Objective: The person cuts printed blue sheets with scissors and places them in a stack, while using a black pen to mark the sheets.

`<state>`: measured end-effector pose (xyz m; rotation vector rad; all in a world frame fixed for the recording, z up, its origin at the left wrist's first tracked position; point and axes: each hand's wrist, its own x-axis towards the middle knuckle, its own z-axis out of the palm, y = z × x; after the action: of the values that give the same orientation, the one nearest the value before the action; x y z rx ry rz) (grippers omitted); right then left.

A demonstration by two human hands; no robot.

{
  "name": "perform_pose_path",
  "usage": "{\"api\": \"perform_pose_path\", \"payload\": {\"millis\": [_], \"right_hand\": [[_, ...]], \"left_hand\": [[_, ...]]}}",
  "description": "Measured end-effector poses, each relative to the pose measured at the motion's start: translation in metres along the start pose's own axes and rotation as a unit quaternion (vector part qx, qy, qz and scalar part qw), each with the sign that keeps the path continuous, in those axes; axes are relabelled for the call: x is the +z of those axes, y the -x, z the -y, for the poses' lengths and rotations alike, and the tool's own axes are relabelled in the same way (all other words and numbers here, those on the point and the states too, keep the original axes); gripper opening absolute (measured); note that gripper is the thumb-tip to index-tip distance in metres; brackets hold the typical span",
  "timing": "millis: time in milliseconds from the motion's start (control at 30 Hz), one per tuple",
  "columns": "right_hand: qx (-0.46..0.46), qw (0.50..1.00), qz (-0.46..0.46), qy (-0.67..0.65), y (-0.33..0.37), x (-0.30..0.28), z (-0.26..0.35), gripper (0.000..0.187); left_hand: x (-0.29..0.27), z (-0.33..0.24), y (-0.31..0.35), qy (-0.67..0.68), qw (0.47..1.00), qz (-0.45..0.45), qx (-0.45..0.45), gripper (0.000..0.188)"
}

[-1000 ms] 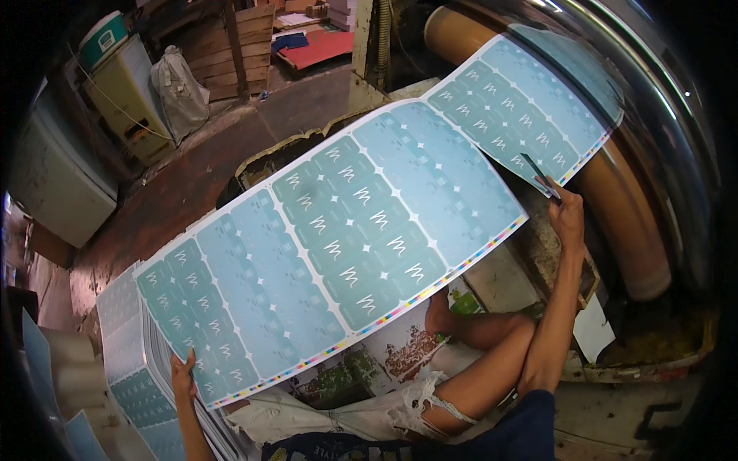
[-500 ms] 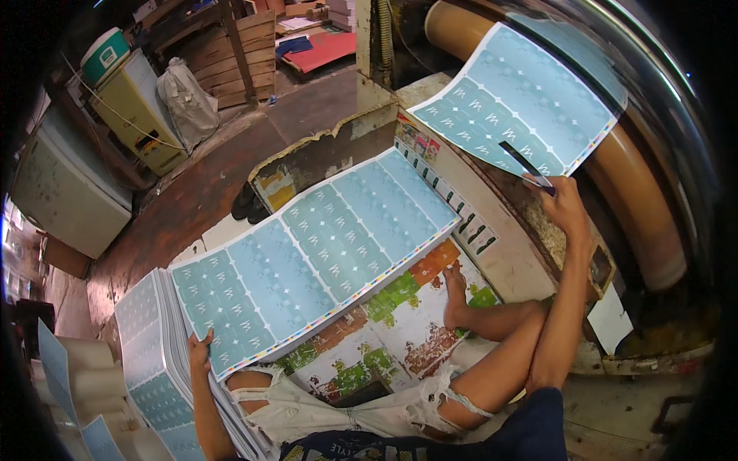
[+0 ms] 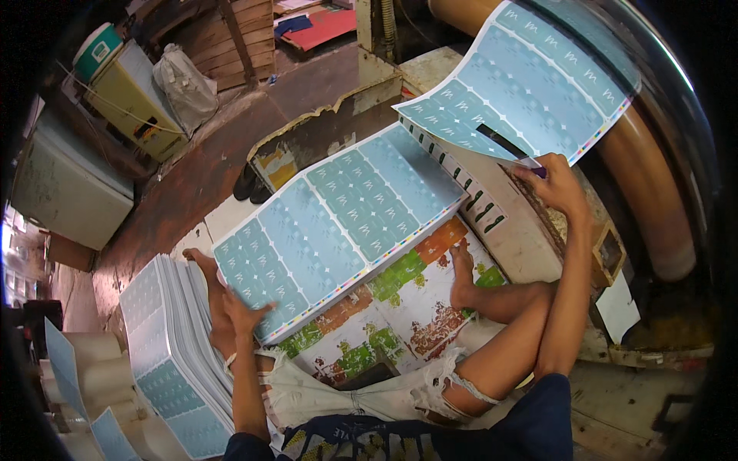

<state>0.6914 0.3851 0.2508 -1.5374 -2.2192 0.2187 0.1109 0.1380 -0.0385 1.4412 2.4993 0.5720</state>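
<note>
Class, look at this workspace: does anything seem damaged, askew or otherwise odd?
Yes: the floor mat under the person's legs is badly worn, its coloured print flaking off in patches. The stack of printed sheets by the left hand is fanned, edges uneven.
</note>
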Motion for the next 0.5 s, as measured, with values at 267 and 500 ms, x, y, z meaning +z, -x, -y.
{"api": "perform_pose_path", "payload": {"millis": [267, 500], "right_hand": [[-0.018, 0.998, 0.053, -0.022, -0.013, -0.002, 0.026, 0.027], [-0.048, 0.982, 0.156, -0.095, -0.012, 0.0, 0.039, 0.032]], "left_hand": [[0.021, -0.013, 0.039, -0.075, 0.991, 0.102, -0.046, 0.162], [0.001, -0.048, 0.047, -0.126, 0.972, 0.153, -0.123, 0.16]]}}
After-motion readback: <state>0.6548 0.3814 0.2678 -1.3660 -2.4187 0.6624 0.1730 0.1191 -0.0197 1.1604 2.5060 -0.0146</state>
